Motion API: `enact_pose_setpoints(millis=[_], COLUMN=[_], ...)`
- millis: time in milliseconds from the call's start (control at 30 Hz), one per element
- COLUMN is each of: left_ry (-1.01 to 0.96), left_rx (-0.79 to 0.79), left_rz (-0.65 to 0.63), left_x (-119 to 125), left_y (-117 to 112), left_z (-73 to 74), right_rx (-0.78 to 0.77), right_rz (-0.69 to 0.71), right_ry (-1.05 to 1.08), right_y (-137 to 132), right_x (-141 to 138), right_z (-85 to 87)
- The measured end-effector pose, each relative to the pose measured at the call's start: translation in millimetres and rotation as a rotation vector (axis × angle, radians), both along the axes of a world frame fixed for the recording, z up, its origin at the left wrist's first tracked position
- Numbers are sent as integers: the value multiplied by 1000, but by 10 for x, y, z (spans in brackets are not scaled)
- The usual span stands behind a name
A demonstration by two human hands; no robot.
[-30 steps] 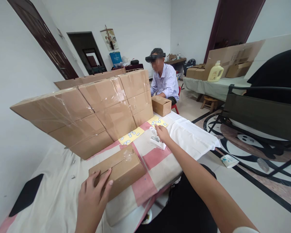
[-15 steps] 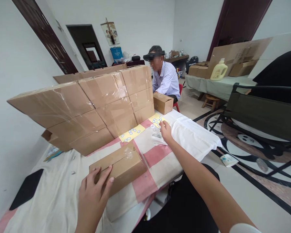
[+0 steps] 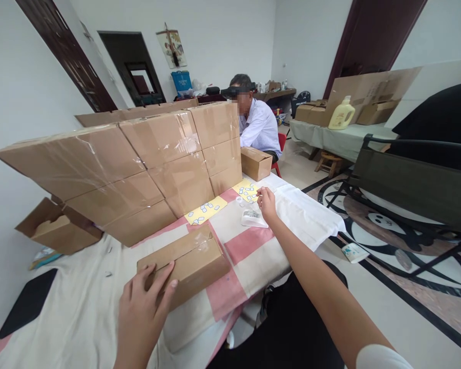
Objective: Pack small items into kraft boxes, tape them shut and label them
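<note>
Your left hand (image 3: 146,302) lies spread flat, fingers on the near end of the small taped box (image 3: 188,256) at its 1 o'clock. Your right hand (image 3: 268,204) narrows its fingertips at the yellow sticker sheet (image 3: 246,188), 10 o'clock; whether they pinch anything, you cannot tell. White dispenser (image 3: 252,219) just beside, 7 o'clock

two hands, one near and one far

the left hand (image 3: 144,307) lies low and flat, palm down, with its fingers spread and pointing ahead. the right arm (image 3: 315,287) is stretched out long and straight. the right hand (image 3: 268,204) is far out, fingers bent in, thumb and first finger close together; it is too small to tell if they pinch.
</note>
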State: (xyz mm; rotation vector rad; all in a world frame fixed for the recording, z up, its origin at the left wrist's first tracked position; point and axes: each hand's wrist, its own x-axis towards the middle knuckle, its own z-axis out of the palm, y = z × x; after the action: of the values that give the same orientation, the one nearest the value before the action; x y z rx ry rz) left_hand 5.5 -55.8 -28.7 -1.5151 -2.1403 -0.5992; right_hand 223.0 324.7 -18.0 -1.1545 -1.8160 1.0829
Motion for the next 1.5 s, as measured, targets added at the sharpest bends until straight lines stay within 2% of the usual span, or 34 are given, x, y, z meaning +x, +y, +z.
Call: enact_pose_setpoints(millis=[100, 233, 333, 467, 633, 867, 1000, 1033, 1067, 1133, 1167, 1200, 1267, 1300, 1333, 1400, 1500], left_ry=[13, 19, 2, -9, -2, 11, 64, 67, 72, 74, 47, 11, -276, -375, -430, -469, -518], left_rx=[-5, 11, 28, 34, 47, 60, 48, 100, 216, 526, 668, 712, 596, 529, 448, 288, 58], left_rz=[-6, -30, -21, -11, -4, -12, 46, 45, 23, -109, -207, -317, -534, -601, -612, -476, -170], left_x=[-36, -50, -1, 58, 48, 65, 126, 171, 239, 457, 608, 782, 1162, 1343, 1505, 1740, 1873], left_y=[-9, 0, 18, 34, 35, 47, 26, 15, 10, 48, 112, 218, 581, 836, 1130, 1773, 2628], left_z=[-18, -18, 26, 82, 79, 78, 156, 190, 225, 281, 291, 284, 214, 151, 75, -102, -352], right_rx=[138, 298, 327, 268, 248, 258, 247, 242, 234, 210, 193, 172, 120, 92, 67, 31, 8], right_rz=[0, 155, 192, 110, -31, -132, -145, -139, -131, -115, -106, -97, -80, -72, -65, -52, -24], right_ry=[90, 95, 124, 219, 316, 400, 406, 402, 397, 377, 363, 345, 304, 284, 265, 236, 204], right_y=[12, 82, 148, 168, 126, 87, 59, 53, 50, 48, 51, 55, 65, 71, 76, 83, 95], right_x=[36, 156, 209, 182, 129, 92, 76, 77, 81, 99, 112, 127, 157, 170, 179, 191, 199], right_z=[31, 42, -2, -101, -184, -213, -175, -156, -135, -93, -74, -57, -29, -16, -3, 27, 72])
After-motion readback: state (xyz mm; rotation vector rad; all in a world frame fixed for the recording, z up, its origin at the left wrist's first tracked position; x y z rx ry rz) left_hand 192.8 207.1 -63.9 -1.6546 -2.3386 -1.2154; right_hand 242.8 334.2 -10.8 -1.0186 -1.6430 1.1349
